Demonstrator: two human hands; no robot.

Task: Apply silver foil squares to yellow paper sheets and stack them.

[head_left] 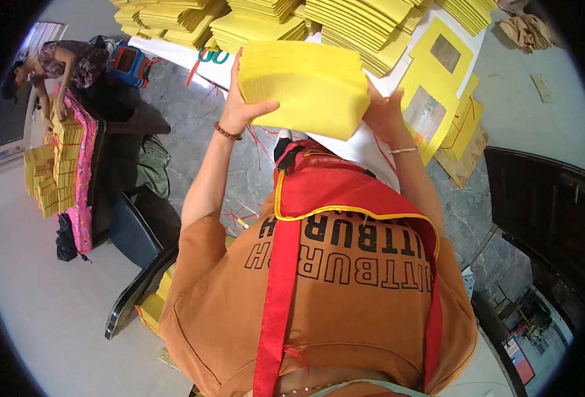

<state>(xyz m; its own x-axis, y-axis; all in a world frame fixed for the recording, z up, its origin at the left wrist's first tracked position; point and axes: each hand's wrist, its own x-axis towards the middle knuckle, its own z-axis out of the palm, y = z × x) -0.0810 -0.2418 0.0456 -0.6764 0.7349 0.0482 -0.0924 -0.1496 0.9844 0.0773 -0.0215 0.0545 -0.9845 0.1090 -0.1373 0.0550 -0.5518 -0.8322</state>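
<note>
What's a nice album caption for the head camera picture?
Left hand and right hand hold a thick, ridged yellow stack near a white table bearing similar yellow stacks.

At eleven o'clock, the fingers of my left hand (243,109) are mostly hiding behind a thick yellow block of layered, paper-like sheets (299,89); at one o'clock, the fingertips of my right hand (386,119) are hiding behind it too. Toward twelve, the top edge is cutting off tall piles of folded yellow sheets (355,23), and my red cloth apron with yellow piping (345,195) is covering most of a black-and-white shoe (283,137). At eight, my orange short sleeve (196,281) is blocking part of some yellow bundles (150,309). At four, small dark clutter (531,324) is defying identification.
</note>
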